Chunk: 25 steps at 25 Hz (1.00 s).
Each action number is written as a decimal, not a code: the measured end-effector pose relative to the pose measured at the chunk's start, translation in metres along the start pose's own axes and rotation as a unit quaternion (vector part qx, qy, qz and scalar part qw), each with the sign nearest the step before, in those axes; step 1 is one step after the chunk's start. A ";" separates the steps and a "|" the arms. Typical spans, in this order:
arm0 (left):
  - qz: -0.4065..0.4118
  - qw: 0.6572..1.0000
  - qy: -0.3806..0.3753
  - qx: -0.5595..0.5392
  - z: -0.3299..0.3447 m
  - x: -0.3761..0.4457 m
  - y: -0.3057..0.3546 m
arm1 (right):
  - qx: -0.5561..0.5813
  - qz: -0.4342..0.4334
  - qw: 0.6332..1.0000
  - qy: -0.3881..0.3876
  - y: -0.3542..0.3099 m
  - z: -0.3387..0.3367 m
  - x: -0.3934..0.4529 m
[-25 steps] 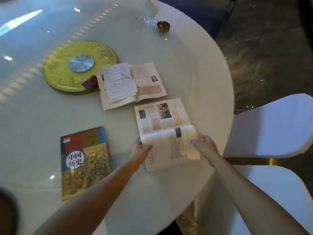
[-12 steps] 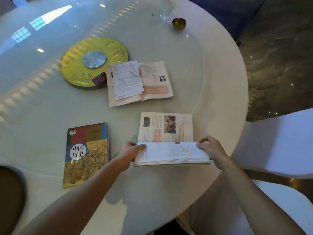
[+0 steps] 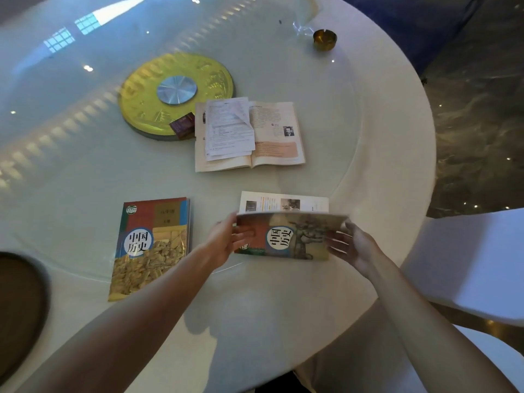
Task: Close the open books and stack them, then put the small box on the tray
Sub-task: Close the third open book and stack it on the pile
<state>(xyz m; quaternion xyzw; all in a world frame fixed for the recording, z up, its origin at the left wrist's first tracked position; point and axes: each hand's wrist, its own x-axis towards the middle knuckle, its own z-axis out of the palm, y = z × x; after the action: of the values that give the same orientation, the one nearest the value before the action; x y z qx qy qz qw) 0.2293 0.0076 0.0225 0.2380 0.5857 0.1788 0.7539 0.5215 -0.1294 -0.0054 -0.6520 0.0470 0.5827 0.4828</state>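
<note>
A half-closed history book (image 3: 292,236) lies near the table's front edge. Its front cover is lifted and folding over, and the far page (image 3: 283,201) still shows behind it. My left hand (image 3: 226,242) grips the cover's left edge and my right hand (image 3: 351,245) holds its right edge. To the left a closed history book (image 3: 153,245) lies flat. Farther back an open book (image 3: 278,134) has loose papers (image 3: 229,129) on its left page. A small dark red box (image 3: 183,124) rests against the edge of the yellow disc (image 3: 141,89).
The round white table (image 3: 391,154) has a glass top. A dark brown round tray (image 3: 17,307) sits at the near left edge. A brass ashtray (image 3: 324,38) stands at the far right. White-covered chairs (image 3: 467,265) stand close on the right.
Both hands have lifted the near half of the open book and swung it up and over, so its cover now faces me. The book was also turned square to me.
</note>
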 end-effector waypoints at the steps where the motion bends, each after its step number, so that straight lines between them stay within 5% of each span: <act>1: 0.001 1.000 0.001 0.006 0.002 0.003 0.000 | -0.001 0.000 1.000 -0.007 -0.001 0.002 0.003; 4: -0.006 0.998 0.058 0.030 0.005 0.011 -0.008 | -0.066 -0.001 0.998 -0.016 -0.001 0.011 0.009; 7: -0.022 0.988 0.116 0.097 0.006 0.015 -0.028 | -0.261 -0.073 0.961 0.052 -0.001 0.023 0.019; 11: -0.107 0.984 0.099 0.097 0.016 0.007 -0.062 | -0.559 -0.245 0.788 0.084 -0.014 0.051 0.032; 17: -0.166 0.984 0.054 0.019 0.053 0.003 -0.087 | -0.713 -0.312 0.627 0.004 -0.029 0.100 0.061; 22: -0.156 0.985 0.048 -0.058 0.060 0.007 -0.095 | -0.745 -0.270 0.608 0.053 -0.014 0.092 0.070; 25: -0.122 0.986 0.069 -0.095 0.052 0.010 -0.097 | -0.689 -0.228 0.684 0.069 -0.004 0.078 0.067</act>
<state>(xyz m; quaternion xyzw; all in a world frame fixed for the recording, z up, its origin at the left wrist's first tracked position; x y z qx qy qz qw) 0.2814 -0.0744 -0.0306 0.0788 0.6410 0.1563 0.7473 0.4897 -0.0403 -0.0454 -0.8299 -0.4848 0.2761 0.0110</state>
